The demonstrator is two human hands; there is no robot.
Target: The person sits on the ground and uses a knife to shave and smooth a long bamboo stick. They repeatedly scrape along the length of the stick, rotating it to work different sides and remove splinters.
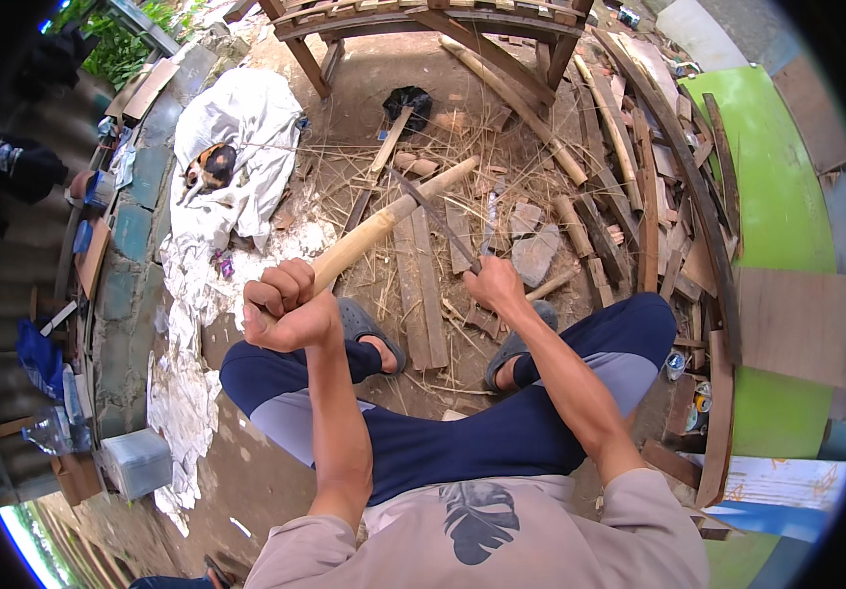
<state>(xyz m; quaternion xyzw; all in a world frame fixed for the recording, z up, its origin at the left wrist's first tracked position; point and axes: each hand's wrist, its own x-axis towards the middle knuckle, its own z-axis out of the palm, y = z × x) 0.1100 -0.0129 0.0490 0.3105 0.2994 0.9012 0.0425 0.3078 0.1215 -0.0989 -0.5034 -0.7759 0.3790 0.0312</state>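
My left hand point(291, 304) is closed round the near end of a pale bamboo pole point(374, 231), which slants up and away to the right. My right hand point(497, 287) grips a long knife point(450, 234), its handle mostly hidden by the fingers. The dark narrow blade runs up to the left and crosses the bamboo near a joint, apparently against it. Whether the blade has cut in, I cannot tell. Below the pole, between my feet, lie wooden planks point(418, 294) and scattered split strips.
A slatted wooden bench point(433, 22) stands ahead. A calico cat point(211, 167) lies on a white cloth point(256, 118) to the left. Bamboo lengths point(526, 113), dark boards point(673, 147) and broken stones point(537, 251) cover the right side, beside a green panel point(771, 157).
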